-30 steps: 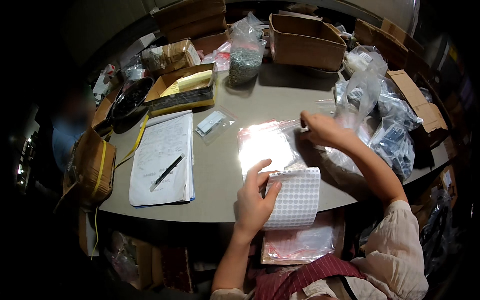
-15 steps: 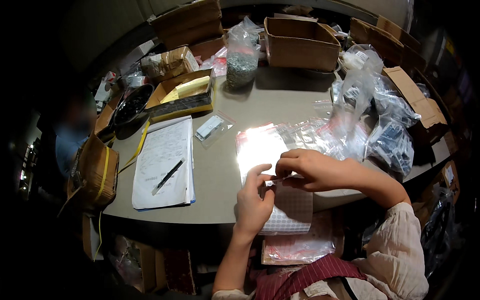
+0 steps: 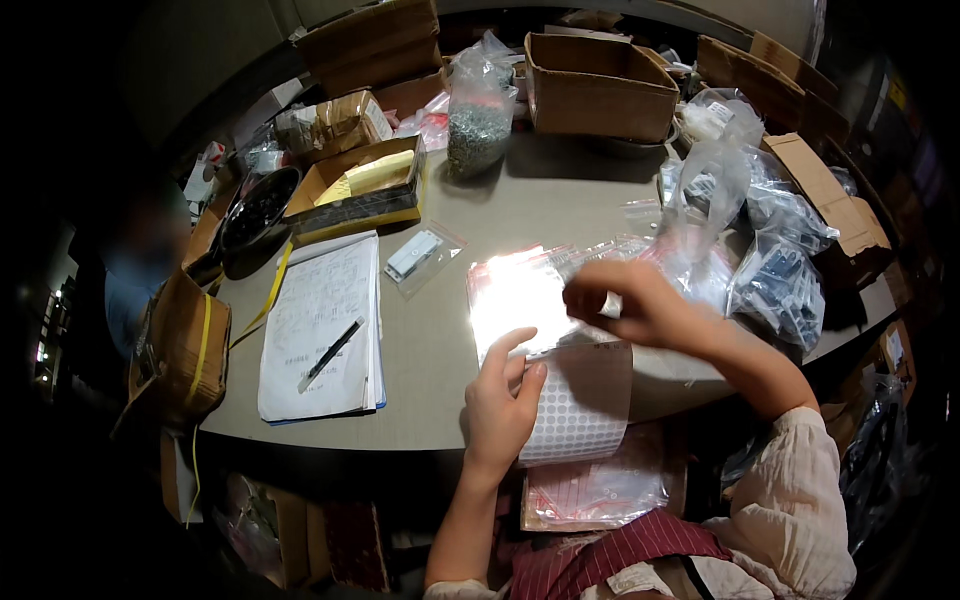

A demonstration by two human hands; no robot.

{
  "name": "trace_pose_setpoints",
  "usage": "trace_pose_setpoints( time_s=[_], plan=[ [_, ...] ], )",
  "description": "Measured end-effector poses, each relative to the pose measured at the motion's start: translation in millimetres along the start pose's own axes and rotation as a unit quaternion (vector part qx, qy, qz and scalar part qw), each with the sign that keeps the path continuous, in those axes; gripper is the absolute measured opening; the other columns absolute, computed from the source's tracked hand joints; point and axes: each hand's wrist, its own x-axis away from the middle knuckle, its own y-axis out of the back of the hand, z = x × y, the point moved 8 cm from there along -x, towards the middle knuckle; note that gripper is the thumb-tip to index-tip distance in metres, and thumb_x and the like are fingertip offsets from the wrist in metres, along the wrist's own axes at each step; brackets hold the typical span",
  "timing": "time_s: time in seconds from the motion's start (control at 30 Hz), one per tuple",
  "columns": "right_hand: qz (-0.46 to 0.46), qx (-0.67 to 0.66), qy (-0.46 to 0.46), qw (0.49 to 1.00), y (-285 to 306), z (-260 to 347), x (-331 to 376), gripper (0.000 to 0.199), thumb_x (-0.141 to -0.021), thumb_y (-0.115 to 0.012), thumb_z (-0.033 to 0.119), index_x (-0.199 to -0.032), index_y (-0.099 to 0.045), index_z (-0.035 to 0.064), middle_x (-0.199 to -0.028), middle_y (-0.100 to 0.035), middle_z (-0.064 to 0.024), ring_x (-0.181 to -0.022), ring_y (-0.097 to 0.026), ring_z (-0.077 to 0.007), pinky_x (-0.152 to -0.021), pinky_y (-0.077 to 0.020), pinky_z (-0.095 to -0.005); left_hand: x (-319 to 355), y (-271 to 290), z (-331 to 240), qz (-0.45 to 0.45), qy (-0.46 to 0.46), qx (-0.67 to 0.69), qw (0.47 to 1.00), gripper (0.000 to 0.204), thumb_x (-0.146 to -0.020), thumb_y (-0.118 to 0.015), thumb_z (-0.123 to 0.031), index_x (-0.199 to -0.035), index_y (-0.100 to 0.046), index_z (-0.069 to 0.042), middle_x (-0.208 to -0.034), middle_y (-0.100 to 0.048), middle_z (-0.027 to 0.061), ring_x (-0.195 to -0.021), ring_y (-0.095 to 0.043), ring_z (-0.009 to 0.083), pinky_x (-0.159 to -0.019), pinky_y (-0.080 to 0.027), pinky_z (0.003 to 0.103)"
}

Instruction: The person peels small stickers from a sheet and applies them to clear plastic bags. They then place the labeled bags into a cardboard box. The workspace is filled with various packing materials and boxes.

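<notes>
The left hand grips the sticker sheet, which overhangs the near edge of the desk, with open room toward the notepad. The right hand curls, its hold unclear.

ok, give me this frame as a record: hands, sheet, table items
left hand: holding dotted sheet at its left side
right hand: raised near the sheet; grip unclear
dotted sheet: white, overlapping the table's near edge in view
flat clear bags: beyond left hand, under glare
papers: left of both hands, pen on top
</notes>
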Motion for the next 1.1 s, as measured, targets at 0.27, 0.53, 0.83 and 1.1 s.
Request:
trace_pose_setpoints(
  time_s=[0.27, 0.53, 0.83, 1.1],
  plan=[
    [0.165, 0.153, -0.192, 0.955, -12, -102, -30, 0.027, -0.089, -0.073, 0.019, -0.099, -0.068, -0.0057, -0.090, -0.073, -0.0218, -0.082, -0.071, -0.0373, -0.074, -0.0551, -0.0452, -4, -6, -2, -0.004, -0.031, 0.060, 0.998, 0.038, -0.101, -0.065, -0.006, -0.139, -0.059, -0.002, -0.090, -0.077, 0.0130, -0.077, -0.067, 0.0121, -0.074, -0.056, 0.028],
    [0.119, 0.257, -0.191, 0.940, 28, -100, -27, 0.028, -0.085, -0.078, 0.019, -0.098, -0.068, -0.0026, -0.093, -0.072, -0.0244, -0.087, -0.069, -0.0431, -0.078, -0.0554, -0.0475, -1, -4, -7, -0.017, -0.046, 0.016, 0.999, 0.040, -0.101, -0.066, -0.008, -0.140, -0.058, -0.003, -0.088, -0.077, 0.0123, -0.072, -0.066, 0.0133, -0.072, -0.055, 0.029],
    [0.114, 0.165, -0.112, 0.973, -17, -79, -36, 0.019, -0.086, -0.069, 0.004, -0.100, -0.059, -0.0034, -0.098, -0.069, -0.0257, -0.090, -0.068, -0.0461, -0.079, -0.0536, -0.0504, -3, -4, 0, 0.000, -0.052, -0.001, 0.999, 0.041, -0.101, -0.064, -0.006, -0.141, -0.057, -0.003, -0.092, -0.077, 0.0170, -0.079, -0.071, 0.0177, -0.076, -0.056, 0.032],
    [0.092, 0.108, -0.143, 0.979, 19, -64, -19, 0.023, -0.088, -0.079, 0.015, -0.098, -0.066, -0.0019, -0.089, -0.071, -0.0195, -0.082, -0.070, -0.0354, -0.072, -0.0544, -0.0421, -2, -5, -6, -0.010, -0.035, 0.008, 0.999, 0.042, -0.095, -0.062, 0.005, -0.137, -0.057, -0.003, -0.104, -0.079, 0.0192, -0.092, -0.077, 0.0239, -0.084, -0.059, 0.034]
  ],
)
